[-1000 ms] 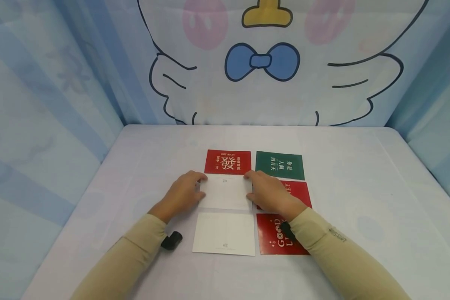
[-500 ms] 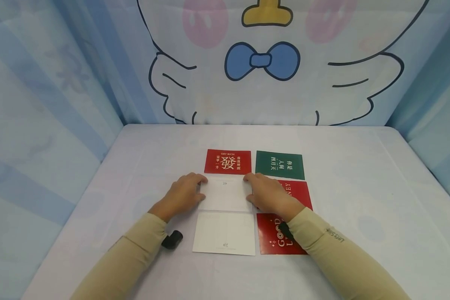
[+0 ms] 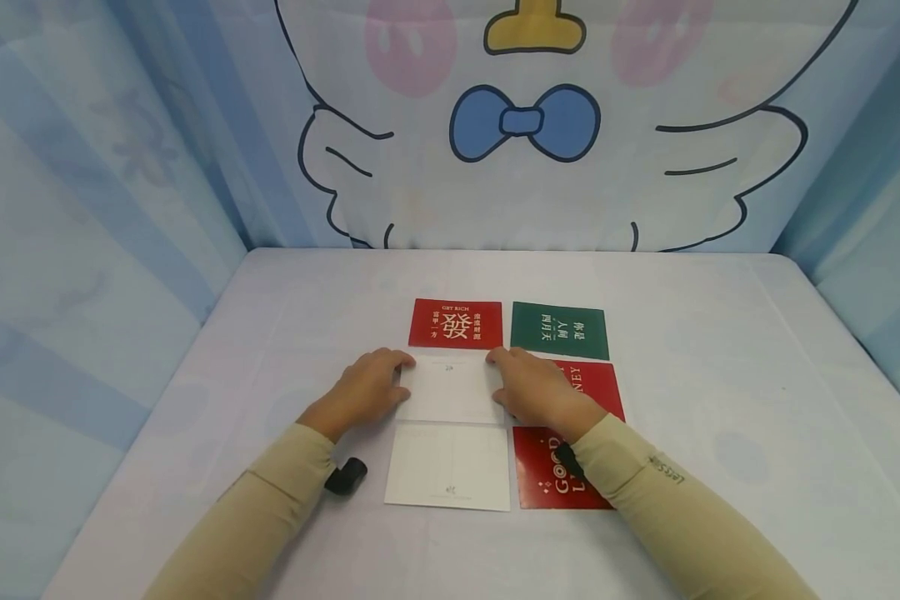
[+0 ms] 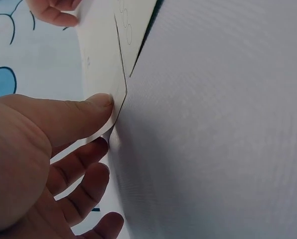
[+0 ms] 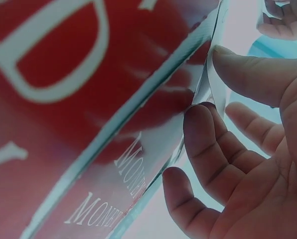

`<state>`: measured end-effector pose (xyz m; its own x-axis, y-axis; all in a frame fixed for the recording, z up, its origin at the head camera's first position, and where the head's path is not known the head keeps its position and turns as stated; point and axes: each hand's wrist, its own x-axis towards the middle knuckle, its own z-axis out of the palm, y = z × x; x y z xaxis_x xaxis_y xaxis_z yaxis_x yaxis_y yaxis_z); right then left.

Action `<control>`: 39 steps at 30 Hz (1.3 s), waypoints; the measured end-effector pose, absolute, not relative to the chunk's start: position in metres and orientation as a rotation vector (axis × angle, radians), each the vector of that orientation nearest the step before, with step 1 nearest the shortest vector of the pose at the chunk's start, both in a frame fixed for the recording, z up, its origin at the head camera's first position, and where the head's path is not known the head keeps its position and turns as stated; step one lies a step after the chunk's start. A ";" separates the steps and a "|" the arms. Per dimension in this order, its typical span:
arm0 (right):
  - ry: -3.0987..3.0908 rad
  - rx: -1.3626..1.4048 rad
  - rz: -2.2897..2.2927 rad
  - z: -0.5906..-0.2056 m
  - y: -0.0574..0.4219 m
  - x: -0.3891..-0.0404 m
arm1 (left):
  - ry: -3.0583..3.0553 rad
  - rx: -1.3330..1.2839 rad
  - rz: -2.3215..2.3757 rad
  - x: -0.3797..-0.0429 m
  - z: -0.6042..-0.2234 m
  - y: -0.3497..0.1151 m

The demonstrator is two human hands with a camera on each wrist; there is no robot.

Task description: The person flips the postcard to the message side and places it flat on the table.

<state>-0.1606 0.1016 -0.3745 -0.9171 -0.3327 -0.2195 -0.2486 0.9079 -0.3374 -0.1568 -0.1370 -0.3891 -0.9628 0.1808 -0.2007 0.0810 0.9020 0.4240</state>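
Observation:
A blank-looking white card [image 3: 450, 396] lies in the middle of the left column of cards, its near edge close against a second white card [image 3: 450, 467]. My left hand [image 3: 367, 387] pinches its left edge. In the left wrist view that hand's thumb [image 4: 83, 115] is on top of the card and the index finger is beneath. On the right edge, my right hand [image 3: 536, 390] pinches too, thumb [image 5: 258, 72] on the white face. Part of a red card [image 3: 600, 387] marked MONEY is hidden under the right hand.
Beyond the white card lie a red GET RICH card [image 3: 456, 323] and a green card [image 3: 558, 331]. A red GOOD card [image 3: 547, 479] is partly covered by the right forearm. White cloth covers the table [image 3: 720, 375]; printed curtains [image 3: 82, 208] stand around it.
Both hands have drawn the held white card slightly toward me, narrowing the gap to the near white card. The other cards stay in place.

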 end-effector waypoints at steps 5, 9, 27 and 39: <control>2.798 -0.433 -0.425 -0.374 0.101 -0.160 | 2.815 0.175 0.623 -0.158 -0.389 -0.137; 2.789 -0.422 -0.420 -0.375 0.101 -0.161 | 2.814 0.183 0.624 -0.158 -0.390 -0.138; 2.816 -0.447 -0.454 -0.376 0.103 -0.163 | 2.824 0.195 0.598 -0.158 -0.393 -0.137; 2.816 -0.481 -0.432 -0.376 0.105 -0.164 | 2.819 0.214 0.632 -0.161 -0.393 -0.138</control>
<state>-0.1642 0.1051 -0.3763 -0.9139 -0.3564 -0.1942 -0.2819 0.9016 -0.3281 -0.1608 -0.1382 -0.3933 -0.9594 0.1944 -0.2045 0.0886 0.8956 0.4359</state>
